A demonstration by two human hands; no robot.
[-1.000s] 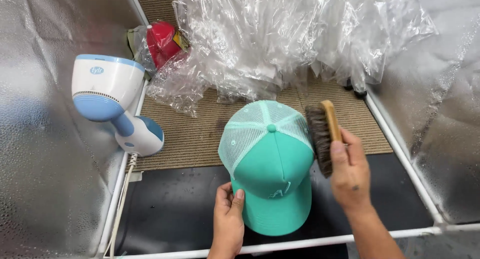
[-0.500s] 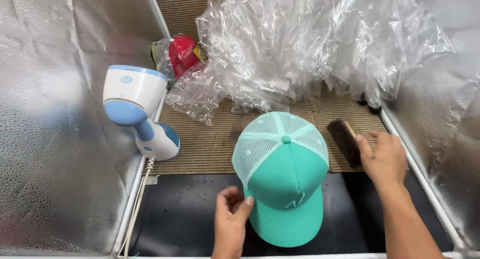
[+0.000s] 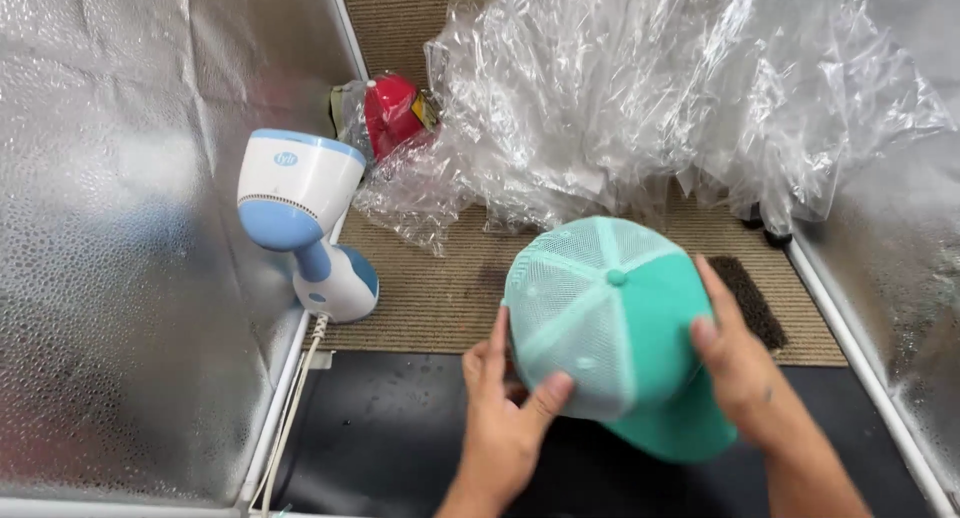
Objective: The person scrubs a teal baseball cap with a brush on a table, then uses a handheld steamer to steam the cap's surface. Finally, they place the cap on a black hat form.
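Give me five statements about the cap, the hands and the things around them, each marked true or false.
1. Both the left hand and the right hand hold the teal cap. True.
2. The right hand grips the brush. False: the brush lies on the woven mat.
3. The steamer is red. False: white and blue.
4. Crumpled clear plastic lies behind the cap. True.
5. The cap has mesh panels. True.

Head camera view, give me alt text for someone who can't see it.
Left hand and right hand hold a teal mesh-backed cap over a black mat. A brush lies alongside, a white-and-blue handheld steamer stands left, crumpled clear plastic behind.
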